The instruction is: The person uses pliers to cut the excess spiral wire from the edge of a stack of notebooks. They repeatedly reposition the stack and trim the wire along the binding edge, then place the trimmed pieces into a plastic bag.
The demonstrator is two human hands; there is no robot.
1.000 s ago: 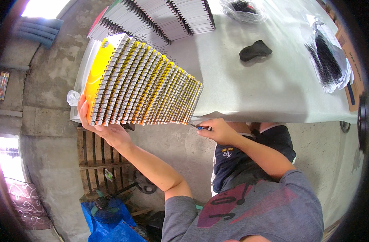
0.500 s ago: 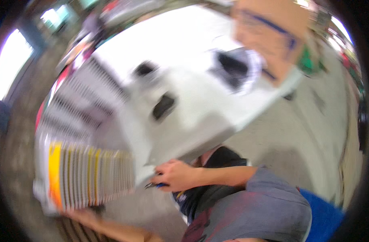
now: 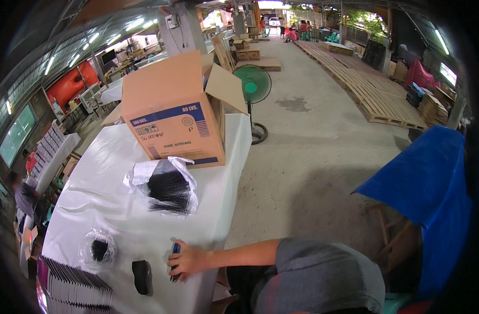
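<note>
My right hand (image 3: 189, 260) rests on the white-covered table (image 3: 208, 204), its fingers closed round a slim blue-and-black pen-like tool (image 3: 175, 249). Most of the tool is hidden by the fingers. Just left of this hand lies a small black oblong piece (image 3: 140, 277). Farther left sits a clear plastic wrapping with black pieces (image 3: 99, 250) inside. Stacks of black-edged booklets (image 3: 77, 285) fill the lower left. Beyond the hand, an opened plastic bag (image 3: 145, 172) shows a bundle of thin black pieces (image 3: 169, 191). My left hand is out of view.
A large cardboard box (image 3: 171, 120) with raised flaps stands at the table's far end. Past it is a green round fan (image 3: 253, 83) on a stand. A blue sheet (image 3: 422, 178) covers something at right. Wooden pallets (image 3: 354, 83) line the floor; people work far off.
The view has swung up and to the right, bringing in the hall. My left hand and the yellow-edged stack have left the view. My right hand still grips the pen-like tool.
</note>
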